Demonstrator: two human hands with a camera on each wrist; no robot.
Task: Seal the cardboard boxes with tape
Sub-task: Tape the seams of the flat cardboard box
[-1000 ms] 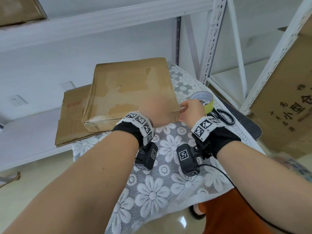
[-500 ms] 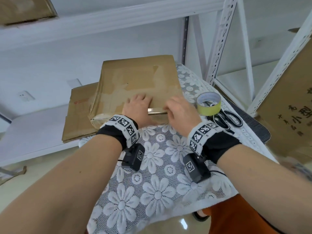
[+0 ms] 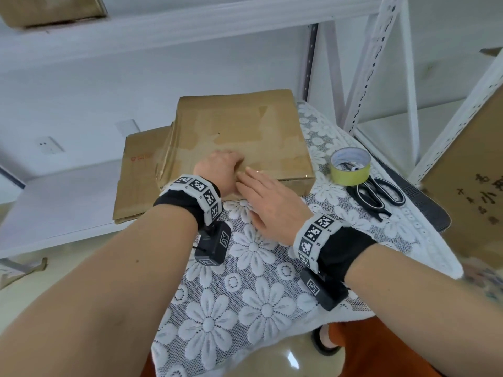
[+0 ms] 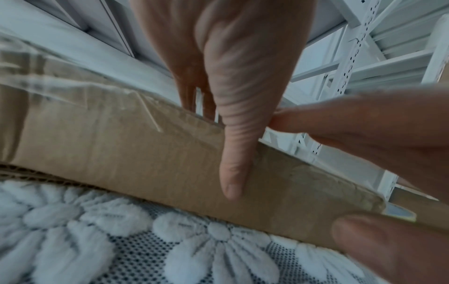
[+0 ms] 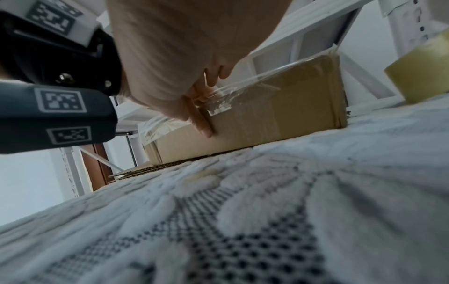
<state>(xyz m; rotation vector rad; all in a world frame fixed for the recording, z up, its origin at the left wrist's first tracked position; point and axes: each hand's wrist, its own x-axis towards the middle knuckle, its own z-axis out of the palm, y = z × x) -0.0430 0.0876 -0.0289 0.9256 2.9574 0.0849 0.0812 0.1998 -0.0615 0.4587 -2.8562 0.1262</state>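
Both your hands have slid toward the left of the frame along the near edge of the cardboard box [image 3: 239, 137] compared with half a second back; they now sit close together, touching, at mid-frame. Your left hand [image 3: 217, 170] lies over the box's near top edge, fingers on the top, thumb [image 4: 233, 173] pointing down the front face. Your right hand [image 3: 269, 202] lies with straight fingers, tips against the left hand at the box edge; neither hand clamps anything.

The box sits at centre of the frame on the desk [image 3: 253, 295], covered in white floral lace, atop flattened cardboard [image 3: 136, 186] that juts out left. Clear tape [image 5: 218, 103] shows glossy and wrinkled along the box's front edge in the right wrist view. The tape roll [image 3: 350, 170], yellowish, stands right of the box, just beside black scissors [image 3: 378, 197]; both unmoved.

Writing: a small red mark on the flattened cardboard, too small to read. Black Chinese characters on the large carton [image 3: 479, 172] at right edge, "小" legible, the rest cut off. Black-and-white square markers on both wristbands.
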